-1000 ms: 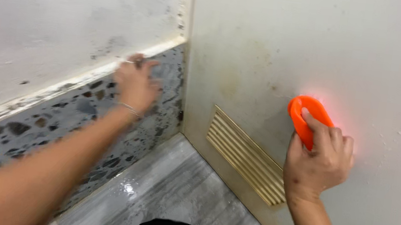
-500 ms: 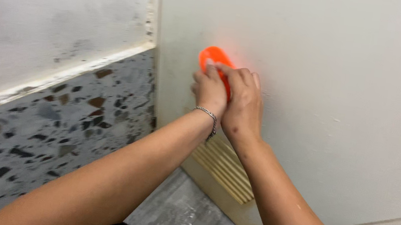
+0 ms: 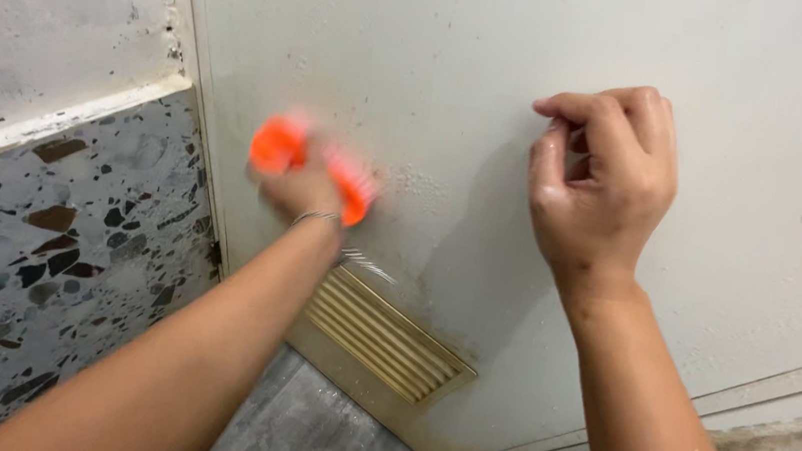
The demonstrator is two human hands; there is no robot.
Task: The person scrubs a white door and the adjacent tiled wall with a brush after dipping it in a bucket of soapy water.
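The orange brush [image 3: 312,167] is gripped in the left hand [image 3: 303,187] and scrubbed on the door [image 3: 458,81], above the vent [image 3: 379,334], while the right hand [image 3: 603,178] rests loosely curled, holding nothing; firm strokes seem needed next.

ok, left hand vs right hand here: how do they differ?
The left hand grips an orange scrub brush against the pale door; the right hand holds nothing, its fingers curled loosely. The left hand sits low, just above the louvred vent; the right hand is higher and further right. The left hand is motion-blurred, the right hand sharp. The left wrist wears a thin bracelet; the right wrist is bare. Both are at the same door face.
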